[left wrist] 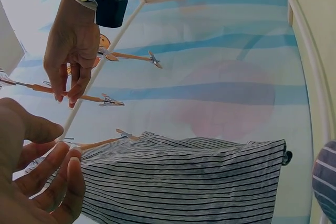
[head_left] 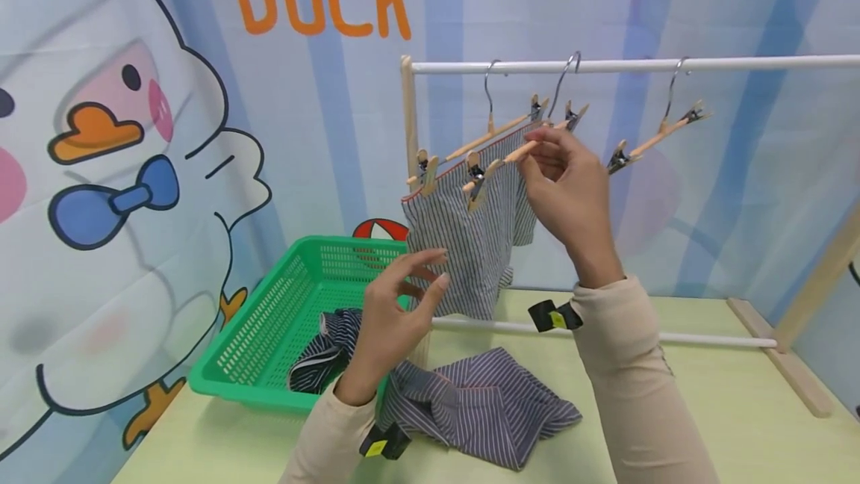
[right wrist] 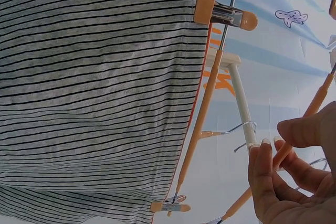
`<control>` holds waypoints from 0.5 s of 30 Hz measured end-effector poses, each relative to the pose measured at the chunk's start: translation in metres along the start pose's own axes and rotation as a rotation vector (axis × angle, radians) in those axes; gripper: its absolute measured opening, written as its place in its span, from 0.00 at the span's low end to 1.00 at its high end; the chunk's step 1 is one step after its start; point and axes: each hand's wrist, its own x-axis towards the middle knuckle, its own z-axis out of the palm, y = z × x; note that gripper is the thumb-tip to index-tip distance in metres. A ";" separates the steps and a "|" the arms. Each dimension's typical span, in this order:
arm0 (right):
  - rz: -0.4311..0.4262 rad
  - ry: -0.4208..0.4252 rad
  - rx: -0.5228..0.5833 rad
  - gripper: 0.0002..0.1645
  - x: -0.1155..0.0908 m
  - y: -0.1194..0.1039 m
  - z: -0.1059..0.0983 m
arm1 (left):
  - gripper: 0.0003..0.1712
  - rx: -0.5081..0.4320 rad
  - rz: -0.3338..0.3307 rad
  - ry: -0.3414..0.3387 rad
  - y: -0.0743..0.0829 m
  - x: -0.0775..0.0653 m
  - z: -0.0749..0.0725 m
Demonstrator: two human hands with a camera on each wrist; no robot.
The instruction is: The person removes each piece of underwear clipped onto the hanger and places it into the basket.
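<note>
My right hand pinches the wooden bar of a clip hanger between thumb and fingers. This hanger's metal hook reaches up to the white rail, and its clips hold no cloth. Behind it, a grey striped garment with a red top edge hangs from the two clips of another hanger. My left hand is raised in front of that garment, fingers loosely bent and thumb apart, with nothing in its grasp. The left wrist view shows the same left hand below the right one.
A third clip hanger hangs on the rail to the right. The green basket at left contains a dark striped cloth. Another striped garment lies crumpled on the table, before the rack's lower bar.
</note>
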 end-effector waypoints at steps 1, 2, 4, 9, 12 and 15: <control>0.005 0.001 0.001 0.19 0.000 -0.001 0.001 | 0.19 -0.001 0.001 0.002 0.000 0.000 0.000; 0.007 0.001 0.005 0.19 0.000 -0.001 0.002 | 0.19 -0.001 0.003 0.003 0.001 0.000 -0.001; 0.010 0.000 0.011 0.19 0.000 -0.002 0.003 | 0.19 0.002 0.008 0.004 0.001 0.000 -0.001; -0.020 0.007 -0.011 0.19 0.002 -0.003 0.004 | 0.19 0.007 0.018 0.011 0.000 0.000 -0.003; -0.031 0.007 -0.031 0.19 0.006 -0.002 0.002 | 0.19 0.002 0.019 0.017 0.000 0.000 -0.004; -0.027 -0.003 -0.056 0.19 0.009 -0.003 -0.001 | 0.19 0.000 0.021 0.021 0.000 0.000 -0.005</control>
